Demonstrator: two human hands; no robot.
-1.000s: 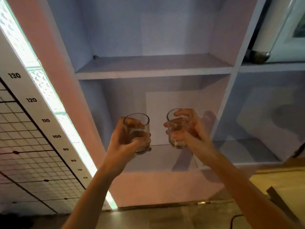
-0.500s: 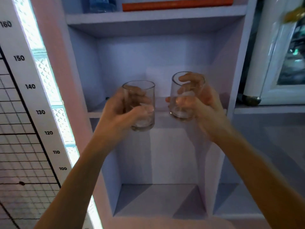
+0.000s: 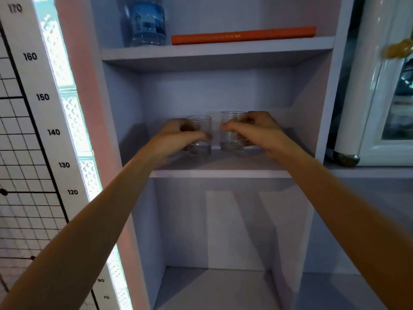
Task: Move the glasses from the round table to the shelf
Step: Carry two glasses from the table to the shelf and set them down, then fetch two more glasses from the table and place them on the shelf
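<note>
Gripping clear upright glasses on shelf: left hand, right hand each clamped.

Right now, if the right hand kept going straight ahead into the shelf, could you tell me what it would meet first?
Probably the back wall of that compartment. The right hand holds its glass, and nothing else shows behind it, though depth is hard to judge.

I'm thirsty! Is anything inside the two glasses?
Both clear glasses, left and right, look empty: the lilac shelf shows through them. Each hand's grip covers part of each glass's wall.
</note>
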